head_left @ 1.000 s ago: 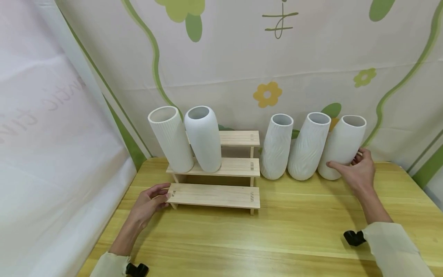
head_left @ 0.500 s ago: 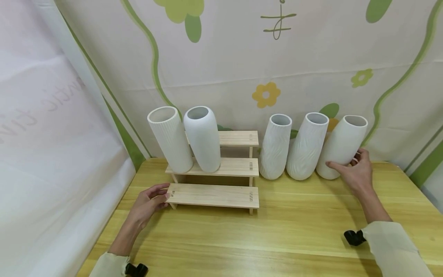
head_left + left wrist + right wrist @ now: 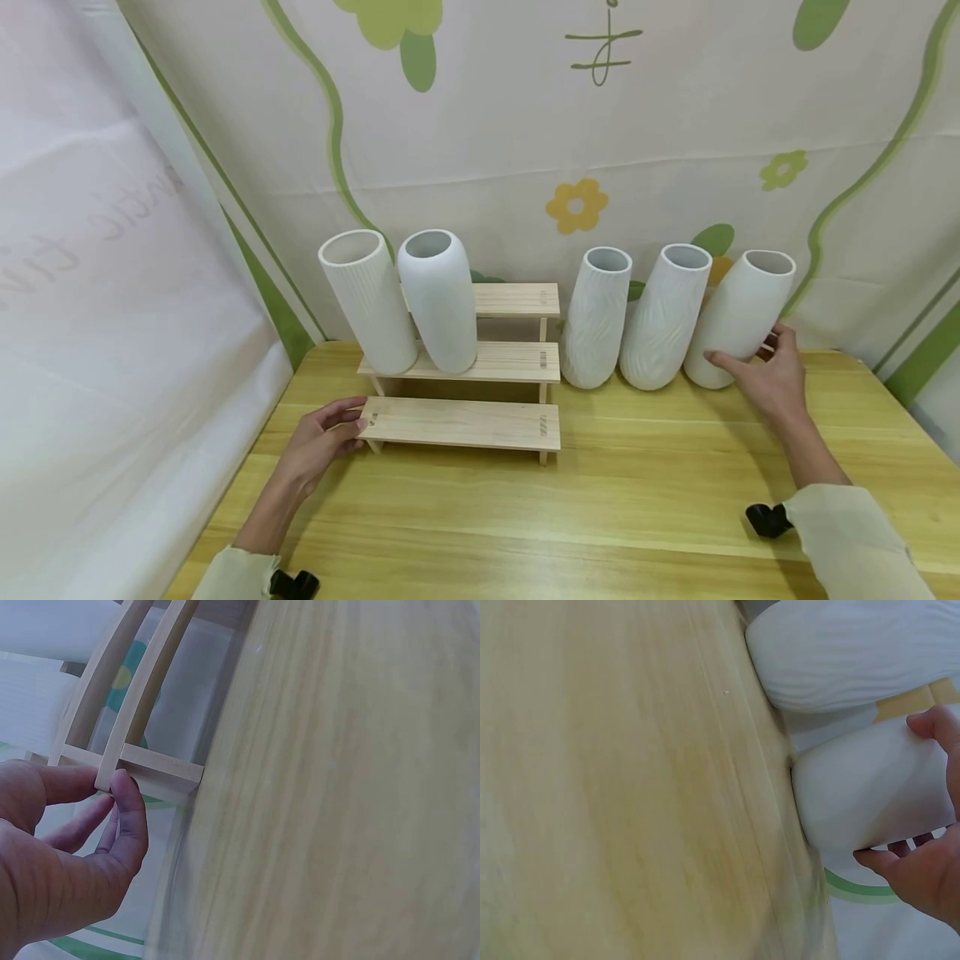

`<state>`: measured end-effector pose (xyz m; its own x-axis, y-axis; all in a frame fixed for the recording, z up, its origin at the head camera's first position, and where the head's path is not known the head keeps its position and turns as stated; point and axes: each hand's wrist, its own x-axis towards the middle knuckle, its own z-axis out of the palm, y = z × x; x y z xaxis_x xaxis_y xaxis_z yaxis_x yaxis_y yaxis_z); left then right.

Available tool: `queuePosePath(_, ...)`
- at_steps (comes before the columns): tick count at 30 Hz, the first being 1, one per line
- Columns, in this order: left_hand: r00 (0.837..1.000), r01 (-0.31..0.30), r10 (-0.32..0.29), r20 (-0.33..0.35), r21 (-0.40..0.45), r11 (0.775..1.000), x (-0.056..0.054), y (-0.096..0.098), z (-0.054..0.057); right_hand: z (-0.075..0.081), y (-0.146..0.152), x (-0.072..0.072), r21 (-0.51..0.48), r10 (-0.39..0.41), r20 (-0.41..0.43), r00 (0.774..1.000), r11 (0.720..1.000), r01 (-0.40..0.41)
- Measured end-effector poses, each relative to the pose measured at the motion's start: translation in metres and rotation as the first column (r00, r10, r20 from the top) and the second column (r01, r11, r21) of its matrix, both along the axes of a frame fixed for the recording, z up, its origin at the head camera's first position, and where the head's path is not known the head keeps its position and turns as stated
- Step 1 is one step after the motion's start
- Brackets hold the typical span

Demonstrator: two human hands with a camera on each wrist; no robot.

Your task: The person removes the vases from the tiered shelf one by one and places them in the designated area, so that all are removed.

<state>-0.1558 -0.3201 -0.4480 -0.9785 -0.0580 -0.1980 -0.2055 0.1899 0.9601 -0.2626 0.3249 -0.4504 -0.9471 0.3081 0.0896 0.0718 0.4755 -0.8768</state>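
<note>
My left hand [image 3: 318, 446] pinches the left end of the lowest board of a three-tier wooden stand [image 3: 457, 421]. In the left wrist view the thumb and fingers close around that board end [image 3: 112, 761]. At far right, my right hand [image 3: 772, 375] grips a smooth white vase [image 3: 738, 321] low on its body, thumb in front and fingers round the right side. The vase stands on the table, and its base touches the wood in the right wrist view. On the stand's middle tier are a ribbed white vase [image 3: 371, 308] and a smooth, rounded white vase [image 3: 441, 304].
Two white vases with wavy relief, one slimmer [image 3: 597, 321] and one beside it [image 3: 663, 321], stand between the stand and the held vase. The wooden table [image 3: 600, 517] meets a printed cloth backdrop [image 3: 480, 125] behind. A white cloth [image 3: 112, 333] hangs at left.
The held vase's rim has shifted very slightly right relative to its neighbours, between one second and half a second ago. Otherwise both hands hold their places; the head view drifts slightly.
</note>
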Motion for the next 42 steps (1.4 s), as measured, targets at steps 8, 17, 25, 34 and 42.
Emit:
queuePosePath(8,1.0,-0.003,0.003,0.006,0.0,1.0,0.003,-0.002,0.0,-0.002,-0.003,0.004,0.045,-0.01,0.025,1.0,0.999,0.009)
queuePosePath(17,1.0,-0.004,0.004,0.016,0.0,1.0,0.003,-0.002,-0.002,0.002,-0.002,0.014,0.059,-0.047,0.06,0.997,0.997,0.043)
queuePosePath(25,1.0,0.0,0.0,0.016,-0.004,1.0,0.004,-0.002,-0.002,0.008,-0.004,0.029,0.01,-0.065,0.034,0.997,0.998,0.065)
queuePosePath(34,1.0,0.0,0.0,0.011,-0.005,1.0,0.002,-0.001,-0.002,0.022,-0.018,0.048,-0.084,-0.143,-0.023,0.989,0.986,0.141)
queuePosePath(42,1.0,-0.003,0.003,0.001,-0.016,1.0,-0.001,-0.002,0.0,0.05,-0.047,0.058,-0.306,-0.186,-0.108,0.977,0.941,0.145)
